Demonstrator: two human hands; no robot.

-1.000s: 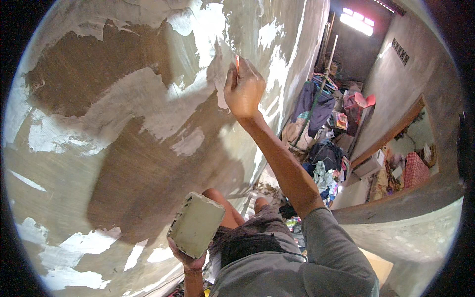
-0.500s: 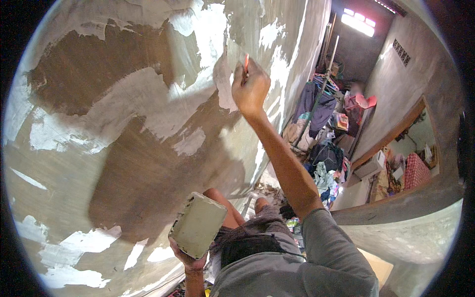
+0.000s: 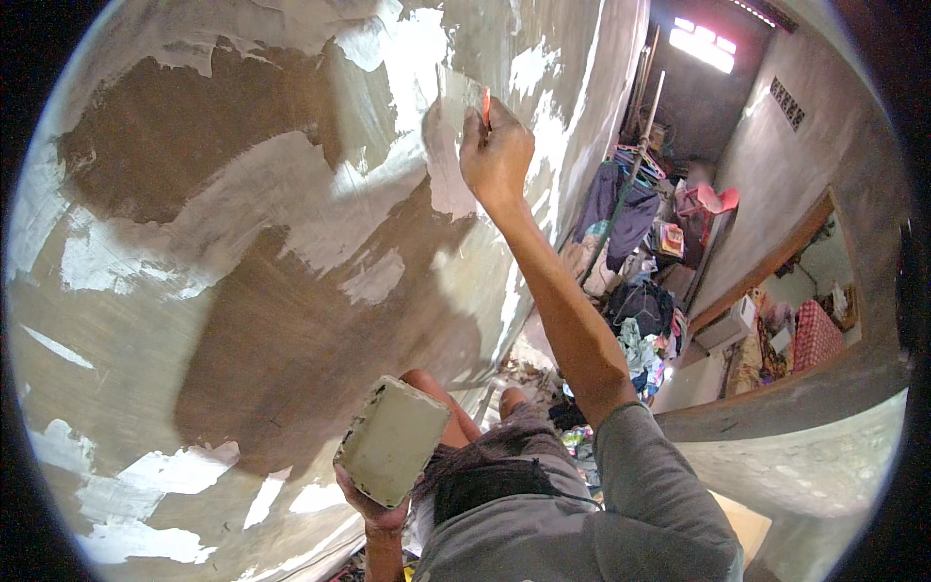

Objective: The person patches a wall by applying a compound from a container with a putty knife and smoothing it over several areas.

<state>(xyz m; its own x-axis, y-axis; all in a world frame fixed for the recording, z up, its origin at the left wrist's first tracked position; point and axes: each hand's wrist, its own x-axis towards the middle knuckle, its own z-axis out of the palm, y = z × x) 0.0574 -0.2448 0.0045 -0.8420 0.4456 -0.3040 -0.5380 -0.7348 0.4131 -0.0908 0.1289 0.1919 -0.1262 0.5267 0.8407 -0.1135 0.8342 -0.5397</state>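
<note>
From the head camera, our right hand (image 3: 497, 155) is raised high, fingers wrapped tight round a red-handled putty knife (image 3: 456, 121) whose blade lies flat against the wall (image 3: 242, 320), spreading pale filler over brown patches. Our left hand (image 3: 373, 504) grips the filler tray (image 3: 393, 439) from below, fingers curled round its lower edge. We judge we're mid-stroke; next comes a steady drag over bare brown.
</note>
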